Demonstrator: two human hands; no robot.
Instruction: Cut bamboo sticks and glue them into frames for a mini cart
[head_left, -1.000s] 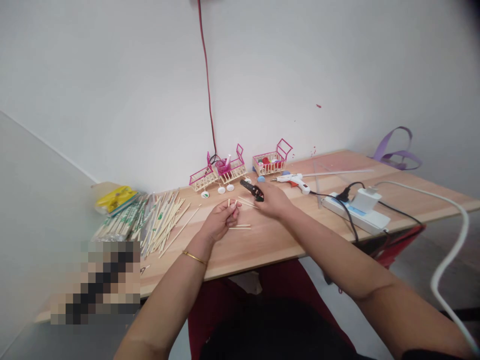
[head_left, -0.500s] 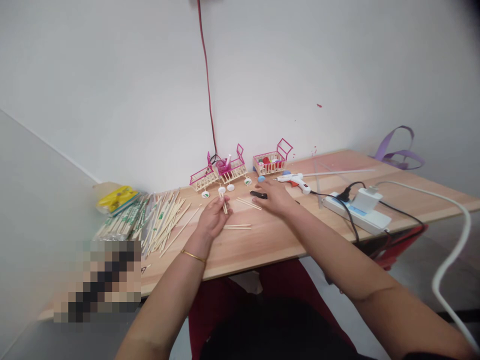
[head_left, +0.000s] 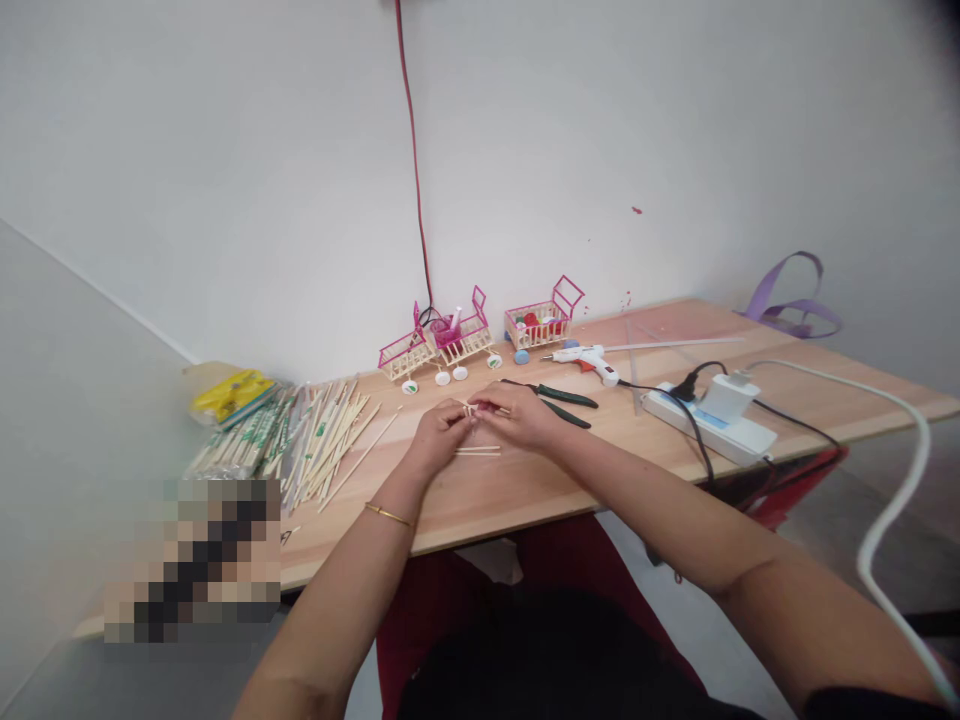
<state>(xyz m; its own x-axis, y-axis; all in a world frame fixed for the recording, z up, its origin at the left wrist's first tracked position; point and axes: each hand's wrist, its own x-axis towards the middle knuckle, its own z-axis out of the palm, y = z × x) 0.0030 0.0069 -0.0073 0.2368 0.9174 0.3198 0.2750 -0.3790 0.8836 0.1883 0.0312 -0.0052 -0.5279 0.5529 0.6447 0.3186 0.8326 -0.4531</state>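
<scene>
My left hand (head_left: pixel 441 437) is closed in a pinch around short wooden sticks (head_left: pixel 469 408), mostly hidden by the fingers. Fingertip to fingertip with it, my right hand (head_left: pixel 517 416) grips the same sticks from the other side, above the table. Just below the hands, short cut sticks (head_left: pixel 478 452) lie side by side on the wood. Beyond my right hand rests a pair of dark green-handled pliers (head_left: pixel 564 394), its handles spread apart and its jaw end partly behind the hand.
Small pink-and-wood model carts (head_left: pixel 536 325) stand along the wall. A white glue gun (head_left: pixel 592 362) lies right of the pliers, its cord running toward a power strip (head_left: pixel 709 428). Loose long sticks (head_left: pixel 330 445) and a yellow package (head_left: pixel 234 395) cover the table's left side.
My right hand has left the pliers and come left to meet my left hand. The sticks my left hand held upright are now between both hands. The pliers now show more fully.
</scene>
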